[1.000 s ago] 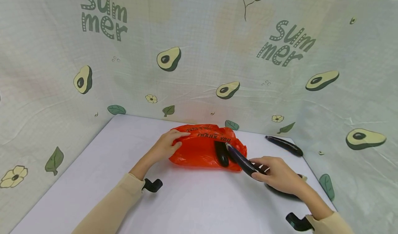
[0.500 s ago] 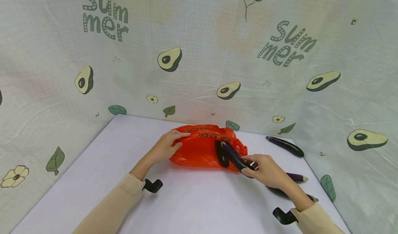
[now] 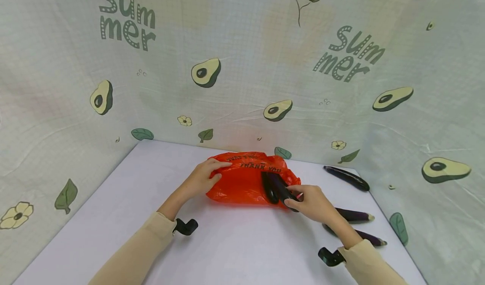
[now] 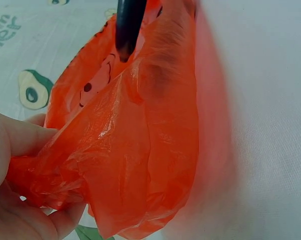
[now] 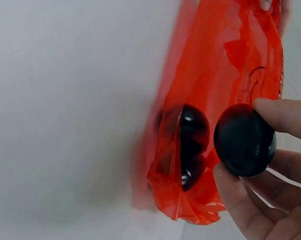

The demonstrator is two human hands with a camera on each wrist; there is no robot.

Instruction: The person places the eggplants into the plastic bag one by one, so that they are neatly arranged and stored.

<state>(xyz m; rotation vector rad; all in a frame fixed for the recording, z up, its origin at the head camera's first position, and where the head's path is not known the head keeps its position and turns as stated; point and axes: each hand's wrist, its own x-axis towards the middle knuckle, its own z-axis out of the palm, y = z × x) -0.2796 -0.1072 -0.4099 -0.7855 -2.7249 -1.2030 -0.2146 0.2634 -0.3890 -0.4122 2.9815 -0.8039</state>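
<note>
A red plastic bag (image 3: 236,188) printed THANK YOU lies at the back of the table, its mouth toward the right. My left hand (image 3: 201,179) grips the bag's left end; the left wrist view shows crumpled plastic between thumb and fingers. With fingertips and thumb, my right hand (image 3: 313,203) holds a dark eggplant (image 3: 279,186) near its rounded end. The far end of that eggplant (image 4: 129,27) reaches into the bag's mouth. Inside the bag other eggplants (image 5: 193,125) show their glossy ends, just beside the held eggplant (image 5: 244,140).
One eggplant (image 3: 347,178) lies at the back right of the white table (image 3: 235,247). Two more, an upper eggplant (image 3: 356,215) and a lower eggplant (image 3: 373,238), lie near the right edge, partly behind my right wrist. An avocado-print cloth (image 3: 242,66) surrounds the table.
My right hand has moved left and slightly up, carrying the eggplant farther into the bag. The left hand stays at the bag's left end.
</note>
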